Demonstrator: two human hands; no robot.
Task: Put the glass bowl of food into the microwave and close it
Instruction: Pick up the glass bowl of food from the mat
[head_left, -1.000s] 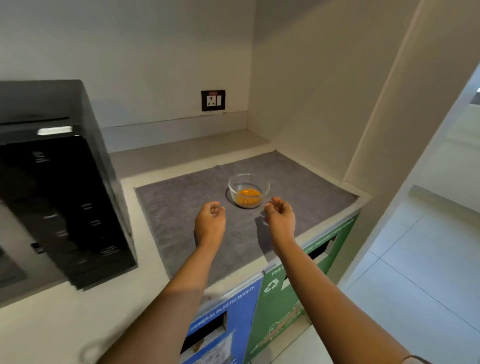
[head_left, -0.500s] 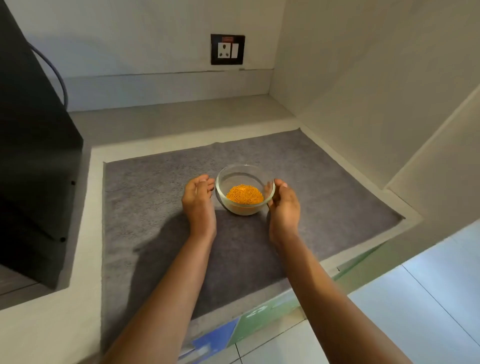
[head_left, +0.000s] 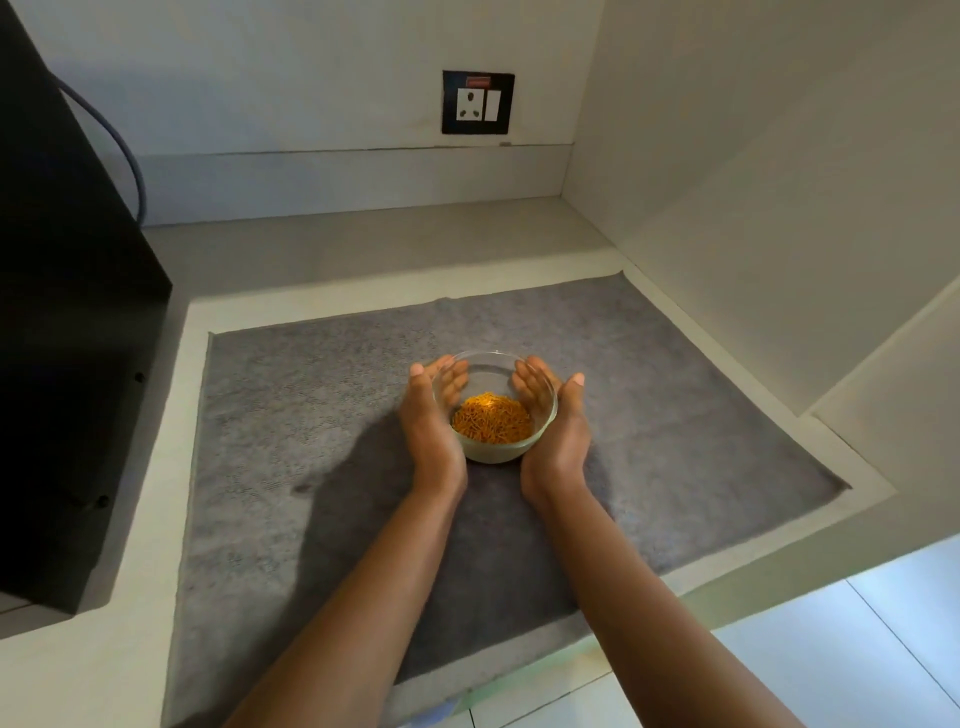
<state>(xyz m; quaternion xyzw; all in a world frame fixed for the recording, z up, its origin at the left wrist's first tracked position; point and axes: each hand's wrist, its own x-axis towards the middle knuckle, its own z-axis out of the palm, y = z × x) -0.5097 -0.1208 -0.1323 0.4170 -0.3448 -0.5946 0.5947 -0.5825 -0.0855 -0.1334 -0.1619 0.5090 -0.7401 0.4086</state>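
A clear glass bowl (head_left: 493, 410) with orange, stringy food stands on a grey mat (head_left: 322, 415) near the middle of the counter. My left hand (head_left: 428, 415) cups its left side and my right hand (head_left: 556, 421) cups its right side, fingers curled round the far wall. Both palms press against the glass. The bowl's base rests on the mat. The black microwave (head_left: 67, 332) stands at the far left; only its side shows, and its door and opening are out of view.
A grey cable (head_left: 122, 150) curves behind the microwave. A wall socket (head_left: 478, 103) sits on the back wall. A side wall closes the counter on the right. The counter's front edge (head_left: 701, 587) drops to a tiled floor at lower right.
Both hands have moved forward and closed round the bowl's sides. The view has shifted closer to the counter and right, so the microwave's front has left the frame.
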